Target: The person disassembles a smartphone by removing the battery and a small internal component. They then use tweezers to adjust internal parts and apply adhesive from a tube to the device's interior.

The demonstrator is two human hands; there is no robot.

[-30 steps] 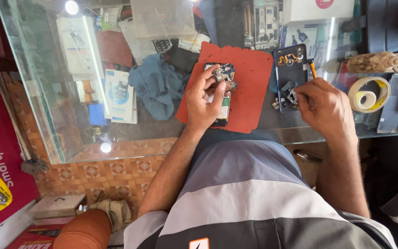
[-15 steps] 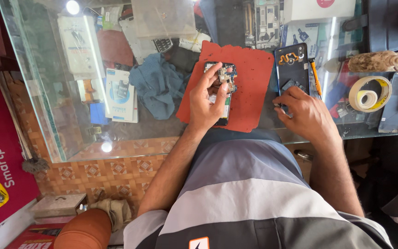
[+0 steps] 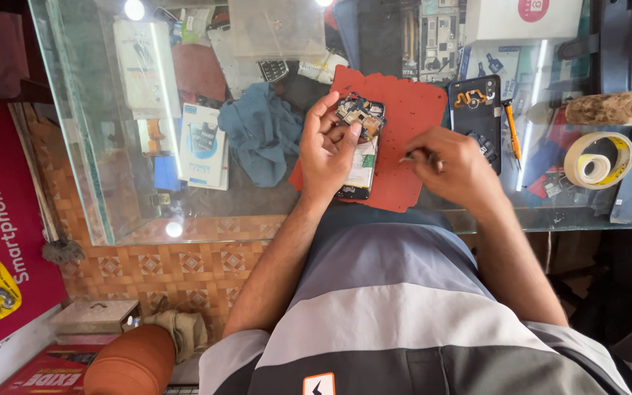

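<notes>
An opened smartphone [image 3: 363, 139] with its circuit board exposed lies on a red work mat [image 3: 411, 110] on a glass counter. My left hand [image 3: 327, 150] grips the phone along its left side, fingers curled over the top part. My right hand [image 3: 451, 164] hovers over the mat just right of the phone, fingers pinched on a thin metal tool, probably tweezers [image 3: 409, 156], whose tip points toward the phone.
A black phone back cover [image 3: 475, 117] and an orange-handled screwdriver [image 3: 511, 130] lie right of the mat. A tape roll [image 3: 597, 159], a blue cloth [image 3: 261, 132], a white box [image 3: 524, 18] and small boxes under the glass counter [image 3: 111, 212] surround the mat.
My right hand has moved left from the black back cover to the mat beside the phone, now pinching a thin tool. My left hand has stayed on the phone.
</notes>
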